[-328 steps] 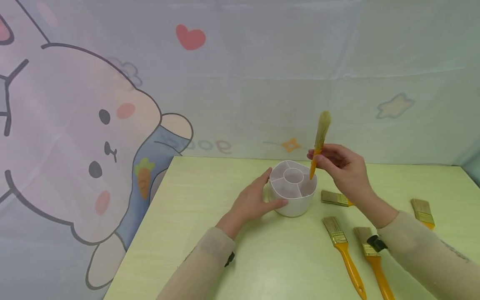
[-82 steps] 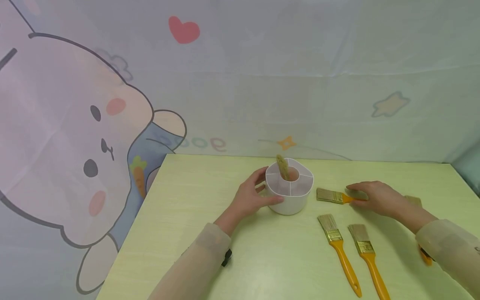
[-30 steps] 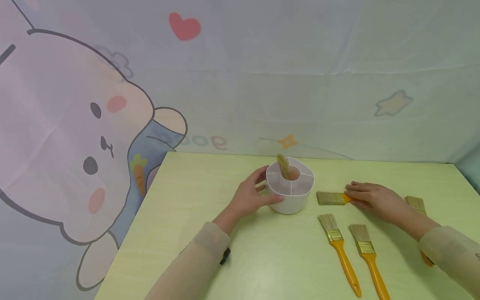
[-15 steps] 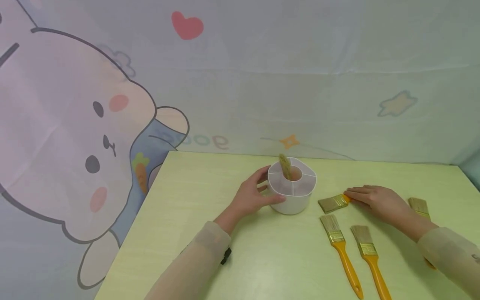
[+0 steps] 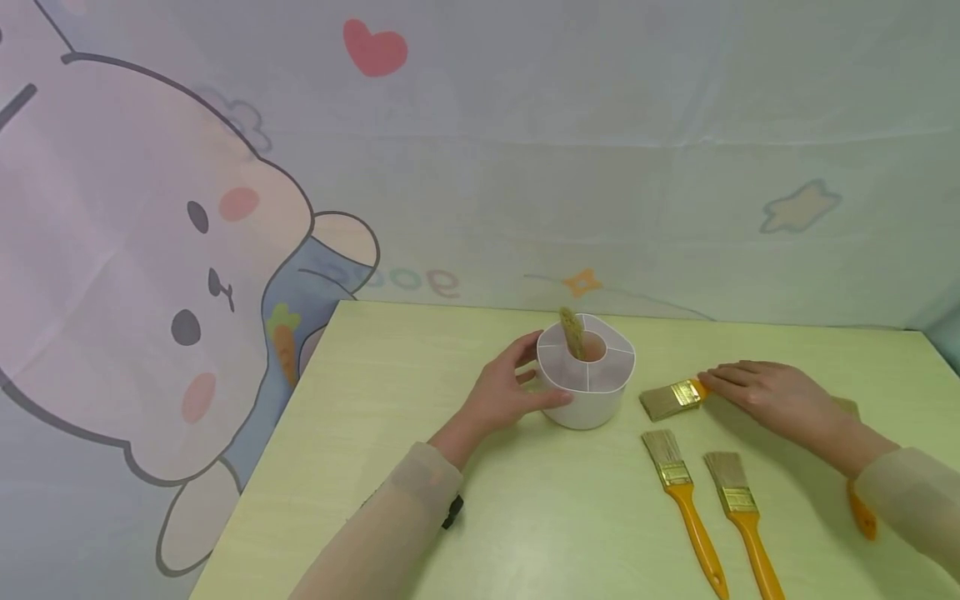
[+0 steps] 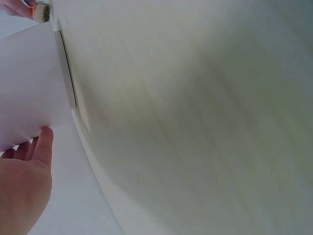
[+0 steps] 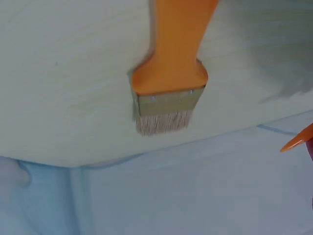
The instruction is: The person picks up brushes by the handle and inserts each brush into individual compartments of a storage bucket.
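In the head view, my left hand (image 5: 498,392) holds the side of a white round divided container (image 5: 585,408), thumb in front and fingers behind. Bristles of one brush (image 5: 572,333) stick up from it, leaning left. My right hand (image 5: 783,408) pinches the orange handle of another brush (image 5: 671,400), whose bristles point left toward the container. The left wrist view shows my left hand (image 6: 24,186) against the container's white wall (image 6: 29,83). At the right edge of the right wrist view is an orange handle tip (image 7: 298,139) by a sliver of finger.
Two brushes with orange handles (image 5: 697,533) (image 5: 756,550) lie on the pale green table (image 5: 540,533) in front of my right hand. Another brush (image 5: 862,510) lies partly under my right forearm; its wide head (image 7: 168,105) shows in the right wrist view. A printed cloth (image 5: 480,183) hangs behind.
Since the oldest frame, the brush from my right hand has come to stand in the container. My right hand has taken hold of another brush, turned it and drawn it slightly right.
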The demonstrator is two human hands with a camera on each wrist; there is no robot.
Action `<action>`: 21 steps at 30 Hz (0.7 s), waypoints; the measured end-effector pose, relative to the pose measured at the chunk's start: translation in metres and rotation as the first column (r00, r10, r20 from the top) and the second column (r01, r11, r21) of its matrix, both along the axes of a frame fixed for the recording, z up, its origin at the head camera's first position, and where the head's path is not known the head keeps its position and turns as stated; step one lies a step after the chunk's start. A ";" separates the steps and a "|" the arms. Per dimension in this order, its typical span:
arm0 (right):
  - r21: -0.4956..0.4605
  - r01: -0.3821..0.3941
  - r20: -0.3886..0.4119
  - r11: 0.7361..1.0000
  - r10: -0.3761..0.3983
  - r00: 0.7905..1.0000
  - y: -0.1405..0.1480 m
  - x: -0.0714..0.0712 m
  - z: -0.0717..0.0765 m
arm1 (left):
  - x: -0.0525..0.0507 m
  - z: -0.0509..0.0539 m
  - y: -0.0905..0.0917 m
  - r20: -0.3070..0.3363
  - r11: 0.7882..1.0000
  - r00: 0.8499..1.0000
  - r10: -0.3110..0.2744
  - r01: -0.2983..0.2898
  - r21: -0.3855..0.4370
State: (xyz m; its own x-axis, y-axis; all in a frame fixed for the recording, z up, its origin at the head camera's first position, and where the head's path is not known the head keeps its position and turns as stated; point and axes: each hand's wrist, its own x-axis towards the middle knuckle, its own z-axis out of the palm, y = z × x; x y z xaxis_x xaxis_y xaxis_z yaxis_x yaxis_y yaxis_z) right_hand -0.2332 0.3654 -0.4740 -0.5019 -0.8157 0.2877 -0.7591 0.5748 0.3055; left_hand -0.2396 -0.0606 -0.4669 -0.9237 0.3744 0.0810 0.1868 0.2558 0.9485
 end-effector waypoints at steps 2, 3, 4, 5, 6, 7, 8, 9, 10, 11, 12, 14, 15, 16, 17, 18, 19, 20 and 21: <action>0.000 -0.006 -0.011 1.000 0.006 1.000 0.000 0.001 0.005 | 0.000 0.000 0.000 -0.001 1.000 1.000 -0.001 0.001 -0.002; -0.001 -0.012 -0.019 1.000 0.012 1.000 0.000 0.001 0.007 | 0.000 0.000 0.000 -0.002 1.000 1.000 -0.001 0.001 -0.003; -0.007 -0.019 -0.026 1.000 0.019 0.999 0.000 0.002 0.010 | 0.000 0.000 0.000 -0.003 1.000 1.000 -0.001 0.001 -0.003; -0.011 -0.026 -0.031 1.000 0.026 0.999 0.000 0.002 0.013 | 0.000 0.000 0.000 -0.003 1.000 1.000 -0.001 0.001 -0.004; -0.015 -0.030 -0.033 0.999 0.030 0.999 0.000 0.002 0.016 | 0.000 0.000 0.000 -0.003 1.000 1.000 -0.001 0.001 -0.004; -0.019 -0.035 -0.038 0.999 0.034 0.999 -0.001 0.003 0.019 | 0.000 -0.001 0.000 -0.004 1.000 1.000 -0.002 0.001 -0.003; -0.023 -0.041 -0.044 0.999 0.039 0.998 -0.001 0.003 0.022 | -0.001 -0.001 0.000 -0.004 1.000 1.000 -0.001 0.001 -0.002; -0.029 -0.047 -0.050 0.998 0.046 0.998 -0.001 0.003 0.025 | -0.001 -0.001 0.000 -0.003 1.000 1.000 -0.002 0.002 -0.002; -0.038 -0.056 -0.055 0.998 0.054 0.997 -0.002 0.004 0.027 | -0.001 -0.001 0.000 -0.003 1.000 1.000 -0.003 0.003 -0.002; -0.047 -0.065 -0.060 0.997 0.062 0.996 -0.002 0.004 0.030 | -0.001 -0.001 -0.001 -0.002 1.000 1.000 -0.004 0.004 -0.002; -0.059 -0.076 -0.067 0.995 0.072 0.995 -0.003 0.004 0.032 | -0.001 -0.001 -0.001 -0.002 1.000 1.000 -0.005 0.005 -0.001; -0.082 -0.101 -0.092 0.992 0.093 0.991 -0.005 0.005 0.036 | -0.001 -0.001 -0.001 -0.004 1.000 1.000 -0.006 0.006 0.000; -0.093 -0.112 -0.104 0.989 0.102 0.989 -0.006 0.005 0.038 | -0.001 -0.001 -0.002 -0.005 1.000 1.000 -0.007 0.007 0.001; -0.102 -0.122 -0.117 0.987 0.110 0.987 -0.008 0.005 0.040 | -0.002 -0.001 -0.002 -0.005 1.000 1.000 -0.007 0.007 0.002; -0.109 -0.131 -0.133 0.985 0.116 0.984 -0.010 0.005 0.042 | -0.002 -0.001 -0.002 -0.005 1.000 1.000 -0.006 0.006 0.003; -0.115 -0.139 -0.151 0.984 0.121 0.981 -0.012 0.005 0.044 | -0.002 -0.001 -0.002 -0.005 1.000 1.000 -0.005 0.005 0.003; -0.121 -0.149 -0.173 0.982 0.127 0.977 -0.014 0.005 0.046 | -0.002 -0.001 -0.002 -0.004 1.000 1.000 -0.003 0.003 0.003; -0.127 -0.157 -0.190 0.979 0.131 0.973 -0.016 0.004 0.048 | -0.002 -0.001 -0.002 -0.005 1.000 1.000 -0.003 0.003 0.002; -0.140 -0.172 -0.205 0.975 0.141 0.968 -0.019 0.004 0.050 | -0.003 -0.002 -0.002 -0.003 1.000 1.000 -0.001 0.001 -0.002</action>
State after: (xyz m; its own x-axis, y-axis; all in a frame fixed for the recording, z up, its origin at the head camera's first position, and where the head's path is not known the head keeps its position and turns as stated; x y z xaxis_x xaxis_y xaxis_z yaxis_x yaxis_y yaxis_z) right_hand -0.2294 0.3464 -0.4241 -0.2938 -0.8172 0.4958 -0.7788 0.5054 0.3716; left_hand -0.2423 -0.0626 -0.4685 -0.9230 0.3757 0.0833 0.1902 0.2572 0.9475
